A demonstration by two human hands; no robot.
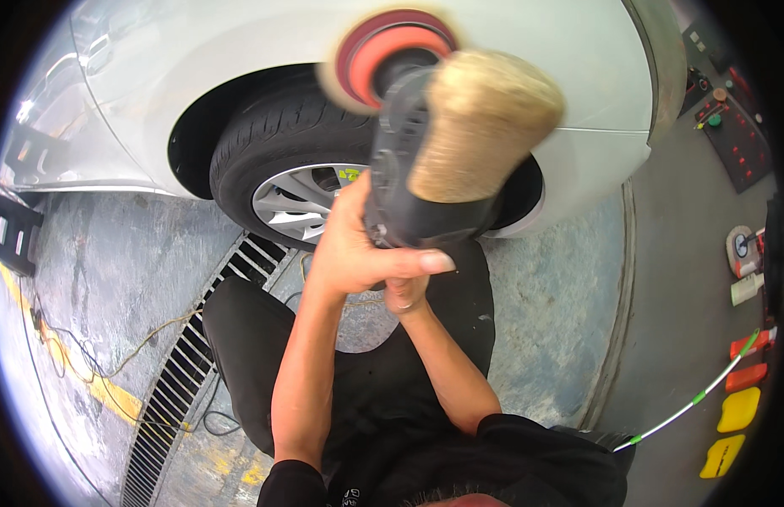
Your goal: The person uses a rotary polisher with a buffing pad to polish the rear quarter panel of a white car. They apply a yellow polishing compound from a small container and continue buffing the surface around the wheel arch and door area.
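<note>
A black car polisher (396, 177) is raised in front of a white car's rear side panel (265, 34). Its tan, fuzzy covered end (489, 127) is slightly blurred. The round red and orange pad assembly (398, 46) with a pale rim overlaps the panel above the wheel arch; whether it touches the paint I cannot tell. My left hand (351, 253) is closed round the lower part of the polisher, thumb stretched across it. Just below, my right hand (405, 293) is closed at the underside of the same tool, most of its fingers hidden.
A black tyre with a silver rim (295, 198) stands ahead, behind the polisher. Left of my knees, a floor grate (179, 376) and loose cords (96, 363) cross the concrete. Yellow pads (738, 410), red pieces (747, 378) and a white-green rod (696, 397) are at the right.
</note>
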